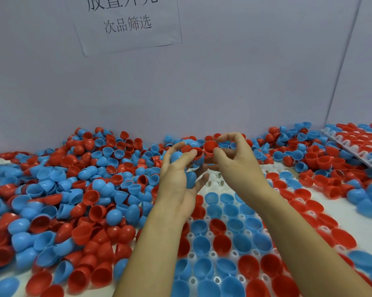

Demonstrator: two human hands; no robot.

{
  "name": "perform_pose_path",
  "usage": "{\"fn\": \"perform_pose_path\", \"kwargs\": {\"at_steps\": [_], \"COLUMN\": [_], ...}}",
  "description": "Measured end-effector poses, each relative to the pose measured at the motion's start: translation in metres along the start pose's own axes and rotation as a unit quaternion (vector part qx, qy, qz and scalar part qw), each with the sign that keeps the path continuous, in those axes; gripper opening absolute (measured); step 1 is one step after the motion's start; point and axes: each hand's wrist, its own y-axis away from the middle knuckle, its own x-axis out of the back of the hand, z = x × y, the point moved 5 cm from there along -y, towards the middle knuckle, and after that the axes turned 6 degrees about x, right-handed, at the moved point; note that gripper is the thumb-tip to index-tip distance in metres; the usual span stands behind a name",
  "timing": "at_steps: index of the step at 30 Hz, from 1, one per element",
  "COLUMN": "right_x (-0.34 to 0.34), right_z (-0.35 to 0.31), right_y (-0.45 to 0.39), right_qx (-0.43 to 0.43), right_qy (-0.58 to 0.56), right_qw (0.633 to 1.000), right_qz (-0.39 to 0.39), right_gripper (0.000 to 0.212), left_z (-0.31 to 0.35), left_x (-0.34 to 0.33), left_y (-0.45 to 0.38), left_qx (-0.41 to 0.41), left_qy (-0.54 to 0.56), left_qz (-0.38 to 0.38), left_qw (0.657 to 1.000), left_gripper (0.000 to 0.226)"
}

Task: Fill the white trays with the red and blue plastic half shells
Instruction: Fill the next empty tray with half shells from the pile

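Pale walls back a table heaped with loose shells (73, 189). Above the half-filled white tray (227, 249), the left hand (180, 174) clutches several blue and red shells (189, 151); the right hand (234, 159) pinches a red shell (210, 146).

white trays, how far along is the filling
Done: the near white tray has most pockets filled, and a second tray at far right looks full. In hand: the left hand holds several blue and red shells, while the right hand pinches a red shell. Left: empty pockets at the tray's far end, plus a big loose pile.
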Motion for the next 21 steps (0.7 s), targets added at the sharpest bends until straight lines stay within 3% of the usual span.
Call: {"fn": "perform_pose_path", "kwargs": {"at_steps": [6,10,12,18,21], "right_x": [0.002,-0.001,0.002,0.005,0.008], "right_z": [-0.007,-0.001,0.0,-0.001,-0.003], "right_y": [-0.001,0.001,0.001,0.001,0.0], "right_qx": [0.065,-0.024,-0.068,-0.102,-0.098], "right_qy": [0.197,0.126,0.074,0.009,-0.03], "right_qw": [0.978,0.988,0.99,0.99,0.994], "right_qz": [-0.019,-0.087,-0.099,-0.092,-0.046], "right_gripper": [0.016,0.029,0.025,0.02,0.019], "left_z": [0.003,0.009,0.01,0.012,0.014], "left_x": [-0.001,-0.005,-0.007,-0.004,-0.003], "left_y": [0.001,0.005,0.006,0.003,0.003], "left_qx": [-0.054,-0.096,-0.095,-0.103,-0.103], "left_qy": [-0.071,-0.125,-0.126,-0.132,-0.109], "left_qz": [-0.005,-0.021,-0.046,-0.074,-0.06], "left_qw": [0.996,0.987,0.986,0.983,0.987], "left_gripper": [0.032,0.045,0.052,0.048,0.046]}}
